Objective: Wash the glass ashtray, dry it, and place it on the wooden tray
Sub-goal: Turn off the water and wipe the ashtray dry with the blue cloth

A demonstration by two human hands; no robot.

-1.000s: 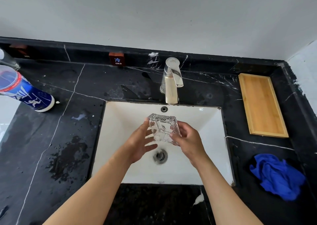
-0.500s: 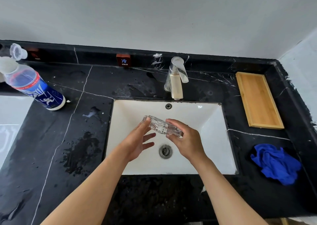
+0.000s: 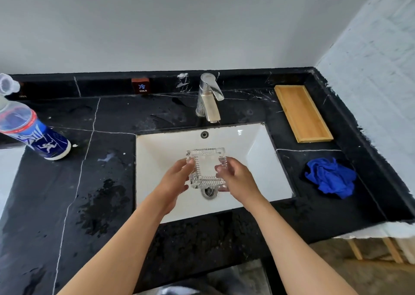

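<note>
Held the glass ashtray over the sink, left hand and right hand fingers clamped on its sides. Probably washing unfinished; blue cloth unused, wooden tray empty.

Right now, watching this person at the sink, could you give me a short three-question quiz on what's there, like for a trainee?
1. True or false: the square clear glass ashtray is held over the white sink basin by both the left hand and the right hand.
2. What lies nearer the person: the rectangular wooden tray or the crumpled blue cloth?
3. Is water visibly running from the chrome faucet? A yes, B no.

Key: 1 true; 2 the cloth; 3 B.
</note>
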